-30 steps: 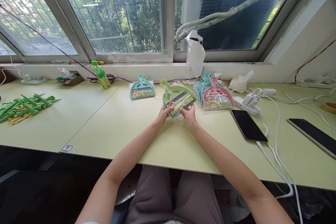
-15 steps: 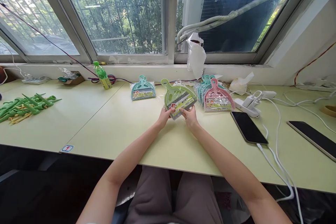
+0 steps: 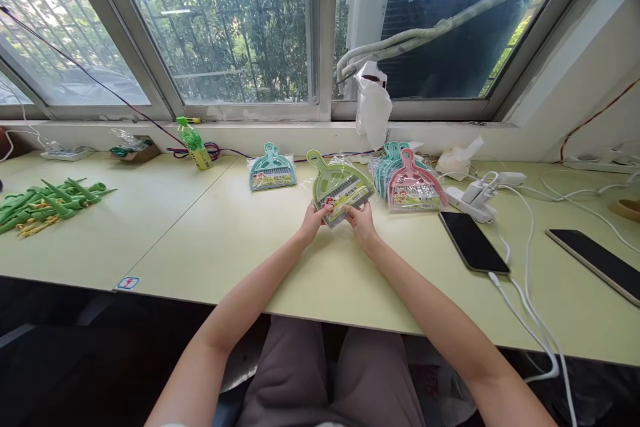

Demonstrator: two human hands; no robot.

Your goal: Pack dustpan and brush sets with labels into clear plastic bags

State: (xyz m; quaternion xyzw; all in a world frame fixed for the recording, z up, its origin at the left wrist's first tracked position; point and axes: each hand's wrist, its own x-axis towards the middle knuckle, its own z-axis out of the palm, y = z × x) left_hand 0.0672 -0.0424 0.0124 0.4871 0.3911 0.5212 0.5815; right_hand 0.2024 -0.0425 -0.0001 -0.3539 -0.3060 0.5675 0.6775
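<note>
A green dustpan and brush set [image 3: 336, 181] in clear plastic wrap is held between both hands, tilted, its handle pointing up and to the left. My left hand [image 3: 313, 221] grips its lower left corner, thumb on the front. At the lower right edge, my right hand [image 3: 362, 221] pinches it the same way. A wrapped teal dustpan set [image 3: 273, 168] lies to the left. Close on the right, a wrapped pink dustpan set [image 3: 416, 183] rests against several teal sets [image 3: 387, 170].
On the right are a phone [image 3: 474, 243] on a white cable, a second phone [image 3: 595, 263], and a power strip [image 3: 470, 204]. A green bottle [image 3: 195, 144] stands at the back left. Green plastic pieces [image 3: 55, 200] lie piled at the far left of the table [image 3: 210, 247].
</note>
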